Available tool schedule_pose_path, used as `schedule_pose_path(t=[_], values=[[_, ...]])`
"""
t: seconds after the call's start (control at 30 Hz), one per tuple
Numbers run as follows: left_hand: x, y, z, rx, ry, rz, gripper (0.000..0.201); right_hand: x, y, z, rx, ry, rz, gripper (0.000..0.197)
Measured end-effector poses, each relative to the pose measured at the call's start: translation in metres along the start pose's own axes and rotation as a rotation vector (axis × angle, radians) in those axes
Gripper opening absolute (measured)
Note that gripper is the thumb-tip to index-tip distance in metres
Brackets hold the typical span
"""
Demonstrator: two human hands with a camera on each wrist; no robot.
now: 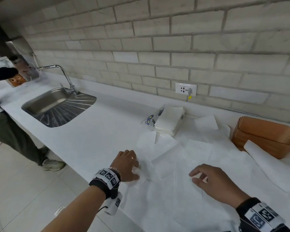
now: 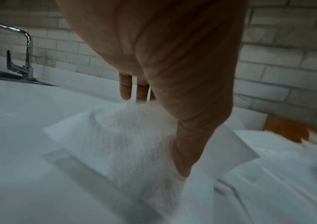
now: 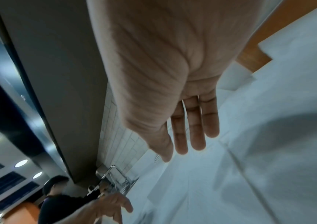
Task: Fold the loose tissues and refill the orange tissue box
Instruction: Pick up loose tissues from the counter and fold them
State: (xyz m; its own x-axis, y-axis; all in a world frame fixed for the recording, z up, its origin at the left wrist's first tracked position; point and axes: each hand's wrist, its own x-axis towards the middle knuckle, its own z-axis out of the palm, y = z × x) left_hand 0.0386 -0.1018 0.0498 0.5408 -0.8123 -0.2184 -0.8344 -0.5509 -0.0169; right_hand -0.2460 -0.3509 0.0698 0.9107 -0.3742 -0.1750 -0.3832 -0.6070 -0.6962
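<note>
The surface (image 1: pixel 94 131) is seen from above and slightly from the left by the head view, which is tilted down toward the brick wall (image 1: pixel 174 47). The left wrist view is set close under the palm, low over the loose tissues (image 2: pixel 130 144), facing the wall. The right wrist view is rolled sideways. The faucet (image 1: pixel 64 76) is shared by all three views.

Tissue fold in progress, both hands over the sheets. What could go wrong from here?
1. The left hand pinches the tissue near the counter's front edge; a loose sheet could slide off onto the floor.
2. Sheets overlap, so it may lift more than one.
3. The right hand hovers open, pinning nothing, so the fold may skew.
4. A sheet drapes against the orange tissue box and may snag.
</note>
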Motion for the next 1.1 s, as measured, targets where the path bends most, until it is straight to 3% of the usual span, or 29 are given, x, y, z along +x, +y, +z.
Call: schedule_pose_path(t=[0.17,0.3,0.4,0.53,0.63,0.73,0.87,0.97,1.1], values=[[0.000,-0.012,-0.011,-0.188,0.070,-0.120,0.060,0.054,-0.028,0.021,-0.236,0.028,-0.111,0.034],[-0.001,-0.026,-0.015,-0.593,0.082,-0.205,0.040,0.104,-0.049,0.047,-0.434,0.072,-0.163,0.057],[-0.002,-0.037,-0.004,-0.818,0.108,-0.269,0.041,0.138,-0.051,0.062,-0.612,0.109,-0.162,0.068],[0.004,-0.056,0.019,-1.136,0.133,-0.410,0.066,0.163,-0.050,0.069,-0.691,0.148,-0.207,0.039],[0.009,-0.064,0.023,-1.312,0.181,-0.493,0.047,0.159,-0.071,0.060,-0.442,0.163,-0.153,0.005],[0.016,-0.064,0.014,-1.515,0.192,-0.512,0.033,0.143,-0.099,0.048,-0.013,0.145,-0.038,0.004],[0.025,-0.052,0.000,-1.752,0.113,-0.464,0.029,0.130,-0.130,0.045,0.499,0.138,-0.014,0.009],[0.023,-0.031,-0.010,-1.736,-0.021,-0.373,0.027,0.134,-0.131,0.060,0.622,0.163,0.052,0.016],[0.020,-0.011,-0.019,-1.876,-0.115,-0.264,0.033,0.141,-0.119,0.077,0.522,0.318,0.173,0.023]])
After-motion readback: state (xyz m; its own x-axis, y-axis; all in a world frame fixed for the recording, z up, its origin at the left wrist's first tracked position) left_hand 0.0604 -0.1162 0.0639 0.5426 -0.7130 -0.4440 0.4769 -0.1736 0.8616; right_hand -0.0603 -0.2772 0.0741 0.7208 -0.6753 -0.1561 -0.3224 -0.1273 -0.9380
